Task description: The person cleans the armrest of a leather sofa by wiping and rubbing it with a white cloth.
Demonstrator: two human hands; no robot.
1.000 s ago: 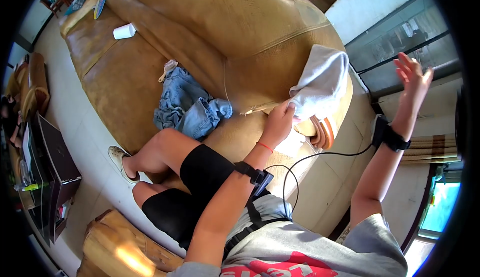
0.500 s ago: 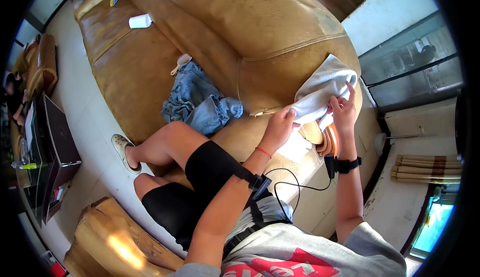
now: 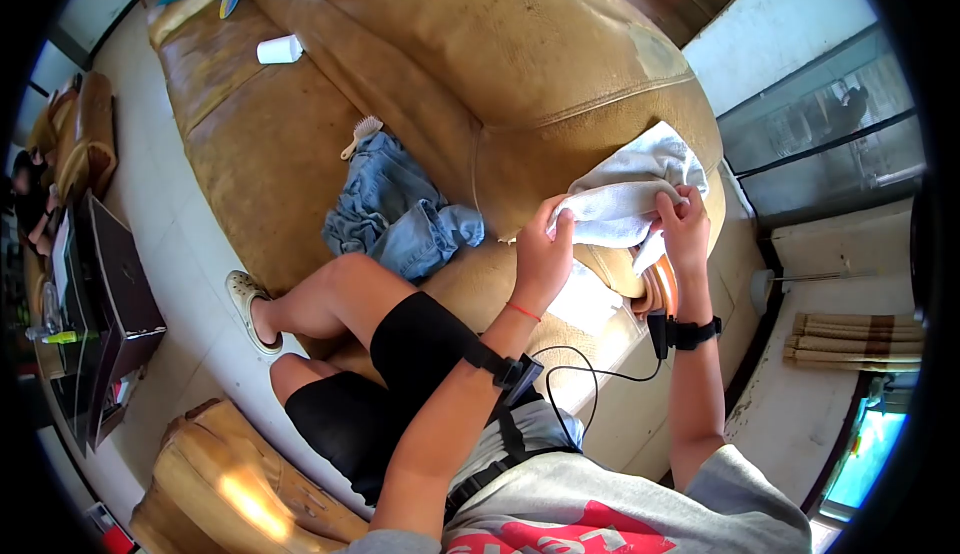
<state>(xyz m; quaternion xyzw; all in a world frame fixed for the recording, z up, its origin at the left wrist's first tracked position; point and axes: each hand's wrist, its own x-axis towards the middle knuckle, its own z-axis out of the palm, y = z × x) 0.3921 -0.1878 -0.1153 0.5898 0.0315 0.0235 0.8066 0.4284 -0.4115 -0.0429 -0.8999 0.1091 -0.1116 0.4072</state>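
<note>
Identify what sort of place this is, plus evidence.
Probably a home living room: a large brown leather-look sofa, crumpled denim and a hairbrush lying on it, and another brown padded seat nearby.

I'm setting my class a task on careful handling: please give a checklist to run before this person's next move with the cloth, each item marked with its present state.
1. Left grip holds the cloth: ok, pinching its near left edge.
2. Right grip holds it too: ok, fingers pinching the right part.
3. Cloth smooth: not ok, it is folded and creased.
4. Denim apart from the cloth: ok, it lies crumpled on the sofa, farther left.
5. Cable clear of the cloth: ok, it loops nearer the body.
6. Cloth's underside clean: cannot tell, hidden.
</note>
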